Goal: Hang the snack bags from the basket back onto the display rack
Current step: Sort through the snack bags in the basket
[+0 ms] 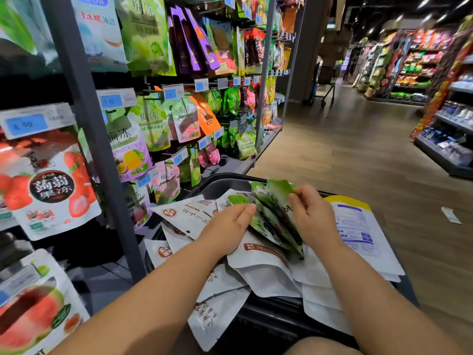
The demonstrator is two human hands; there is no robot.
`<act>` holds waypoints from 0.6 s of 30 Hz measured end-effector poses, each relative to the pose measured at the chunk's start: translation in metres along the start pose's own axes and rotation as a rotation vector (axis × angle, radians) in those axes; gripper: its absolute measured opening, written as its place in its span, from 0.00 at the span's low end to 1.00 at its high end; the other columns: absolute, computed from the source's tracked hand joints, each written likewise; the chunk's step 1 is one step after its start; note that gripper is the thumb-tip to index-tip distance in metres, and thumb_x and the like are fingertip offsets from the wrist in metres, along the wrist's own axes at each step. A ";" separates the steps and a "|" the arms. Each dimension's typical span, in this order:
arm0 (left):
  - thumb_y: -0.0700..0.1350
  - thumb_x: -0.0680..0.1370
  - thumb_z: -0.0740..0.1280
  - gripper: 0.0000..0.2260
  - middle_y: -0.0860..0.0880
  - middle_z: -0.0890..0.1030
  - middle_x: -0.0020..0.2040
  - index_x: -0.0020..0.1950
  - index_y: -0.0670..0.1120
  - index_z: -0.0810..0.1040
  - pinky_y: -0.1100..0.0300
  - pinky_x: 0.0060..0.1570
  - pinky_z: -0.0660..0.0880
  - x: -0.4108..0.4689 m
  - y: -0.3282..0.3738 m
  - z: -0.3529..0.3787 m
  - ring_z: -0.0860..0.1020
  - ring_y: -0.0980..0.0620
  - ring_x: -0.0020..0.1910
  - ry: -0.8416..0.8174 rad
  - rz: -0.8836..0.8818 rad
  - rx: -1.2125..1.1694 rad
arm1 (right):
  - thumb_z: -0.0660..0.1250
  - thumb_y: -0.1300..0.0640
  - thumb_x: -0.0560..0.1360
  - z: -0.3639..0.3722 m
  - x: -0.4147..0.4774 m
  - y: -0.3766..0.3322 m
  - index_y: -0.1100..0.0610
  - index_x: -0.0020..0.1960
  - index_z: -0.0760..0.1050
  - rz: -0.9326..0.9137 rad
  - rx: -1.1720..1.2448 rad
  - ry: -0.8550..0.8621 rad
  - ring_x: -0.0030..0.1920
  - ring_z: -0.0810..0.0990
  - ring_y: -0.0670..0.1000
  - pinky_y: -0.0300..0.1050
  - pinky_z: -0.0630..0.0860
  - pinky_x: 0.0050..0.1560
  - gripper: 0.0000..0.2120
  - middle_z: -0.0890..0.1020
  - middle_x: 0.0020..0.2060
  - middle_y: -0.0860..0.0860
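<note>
- At the far left a strawberry jelly bag (48, 190) hangs under a blue price tag (28, 124), with a watermelon bag (33, 313) lower down; both are close to the camera and blurred.
- The display rack (89, 129) shows a grey upright post that slants across the view, between those bags and the next bay.
- Past the post, hanging plum-jelly bags (130, 152) in green, purple and orange crowd the hooks row upon row. A price tag sits at the end of each hook.
- Below the rack's lower rows stands the dark basket (222, 185), its rim just beside the bottom bags.
- White bags (189, 213) with brown print are heaped loosely in the basket, spilling over its left and near edges.
- The left hand (227, 229) lies on the heap. Its fingers are curled, with thumb and forefinger pinching the left edge of the green snack bags (271, 216).
- Those green snack bags are fanned out in the basket between the two hands, on top of the white ones.
- The right hand (312, 213) has its fingers bent in, nipping the top right of the same fan.
- A large white pouch (355, 226) with a yellow top and blue print lies under the right wrist.
- Right of the basket is wooden floor, with a paper slip (451, 215) on it.
- A trolley (325, 83) stands far down the aisle, and stocked shelves (450, 124) line the right side.
</note>
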State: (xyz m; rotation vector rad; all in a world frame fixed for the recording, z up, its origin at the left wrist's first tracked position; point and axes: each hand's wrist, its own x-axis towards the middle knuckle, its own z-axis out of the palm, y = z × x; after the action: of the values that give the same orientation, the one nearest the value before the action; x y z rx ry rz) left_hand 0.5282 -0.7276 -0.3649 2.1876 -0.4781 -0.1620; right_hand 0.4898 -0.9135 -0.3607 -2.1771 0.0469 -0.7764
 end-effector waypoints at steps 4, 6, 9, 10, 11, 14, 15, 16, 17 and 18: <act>0.59 0.82 0.56 0.24 0.49 0.70 0.73 0.75 0.50 0.65 0.59 0.62 0.64 -0.002 0.003 -0.007 0.69 0.49 0.70 0.070 0.023 -0.084 | 0.64 0.59 0.80 -0.024 0.010 -0.025 0.54 0.48 0.77 -0.130 -0.117 -0.027 0.33 0.72 0.46 0.48 0.69 0.38 0.04 0.74 0.30 0.46; 0.61 0.80 0.59 0.29 0.50 0.65 0.77 0.78 0.51 0.60 0.57 0.66 0.62 -0.003 0.005 -0.011 0.65 0.50 0.73 0.091 0.047 -0.117 | 0.63 0.58 0.80 -0.036 0.015 -0.040 0.51 0.49 0.77 -0.213 -0.137 -0.062 0.34 0.72 0.46 0.48 0.70 0.38 0.04 0.75 0.31 0.45; 0.62 0.76 0.64 0.36 0.52 0.61 0.78 0.79 0.53 0.54 0.55 0.71 0.60 -0.006 0.011 -0.016 0.60 0.52 0.76 0.078 0.085 -0.171 | 0.60 0.50 0.78 -0.052 0.025 -0.062 0.45 0.50 0.74 -0.302 -0.167 -0.128 0.36 0.75 0.50 0.51 0.75 0.40 0.05 0.78 0.33 0.48; 0.61 0.75 0.66 0.37 0.53 0.60 0.78 0.79 0.53 0.53 0.55 0.70 0.60 -0.007 0.014 -0.018 0.60 0.53 0.76 0.073 0.101 -0.178 | 0.59 0.49 0.77 -0.056 0.028 -0.069 0.44 0.51 0.73 -0.325 -0.183 -0.150 0.37 0.76 0.53 0.53 0.77 0.41 0.06 0.79 0.34 0.50; 0.59 0.75 0.68 0.38 0.53 0.61 0.78 0.79 0.53 0.53 0.57 0.69 0.61 -0.008 0.016 -0.019 0.60 0.53 0.76 0.069 0.118 -0.179 | 0.59 0.48 0.77 -0.060 0.031 -0.076 0.43 0.52 0.73 -0.346 -0.198 -0.166 0.38 0.77 0.54 0.54 0.77 0.42 0.06 0.80 0.35 0.50; 0.55 0.74 0.72 0.38 0.58 0.66 0.74 0.78 0.56 0.53 0.62 0.63 0.61 -0.013 0.023 -0.026 0.66 0.59 0.71 0.041 0.170 -0.189 | 0.63 0.52 0.79 -0.072 0.039 -0.099 0.41 0.53 0.72 -0.407 -0.211 -0.177 0.37 0.76 0.50 0.52 0.78 0.43 0.06 0.79 0.35 0.48; 0.53 0.73 0.74 0.37 0.63 0.68 0.69 0.75 0.59 0.55 0.65 0.61 0.62 -0.014 0.025 -0.028 0.69 0.65 0.66 0.021 0.182 -0.214 | 0.64 0.54 0.79 -0.075 0.042 -0.106 0.41 0.53 0.72 -0.421 -0.204 -0.181 0.36 0.75 0.49 0.51 0.77 0.43 0.07 0.78 0.34 0.46; 0.52 0.72 0.75 0.37 0.66 0.70 0.65 0.72 0.62 0.56 0.67 0.59 0.65 -0.017 0.026 -0.030 0.70 0.71 0.61 -0.002 0.195 -0.246 | 0.65 0.54 0.80 -0.077 0.045 -0.112 0.41 0.54 0.72 -0.425 -0.203 -0.193 0.36 0.74 0.48 0.50 0.77 0.44 0.08 0.78 0.33 0.46; 0.51 0.70 0.77 0.37 0.67 0.73 0.62 0.70 0.64 0.57 0.67 0.57 0.68 -0.019 0.027 -0.032 0.72 0.73 0.57 -0.015 0.201 -0.284 | 0.65 0.54 0.80 -0.078 0.048 -0.118 0.40 0.54 0.72 -0.421 -0.206 -0.212 0.36 0.75 0.48 0.50 0.77 0.44 0.08 0.78 0.34 0.46; 0.52 0.67 0.79 0.38 0.66 0.75 0.61 0.68 0.66 0.60 0.65 0.58 0.72 -0.020 0.027 -0.034 0.75 0.70 0.57 -0.015 0.200 -0.321 | 0.65 0.54 0.80 -0.079 0.050 -0.124 0.41 0.53 0.73 -0.415 -0.206 -0.235 0.38 0.75 0.49 0.50 0.77 0.46 0.07 0.78 0.35 0.46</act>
State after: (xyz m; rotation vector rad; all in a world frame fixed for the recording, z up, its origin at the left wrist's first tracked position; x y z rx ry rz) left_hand 0.5116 -0.7091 -0.3239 1.8157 -0.6308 -0.1357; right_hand 0.4611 -0.8981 -0.2092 -2.4986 -0.4769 -0.7593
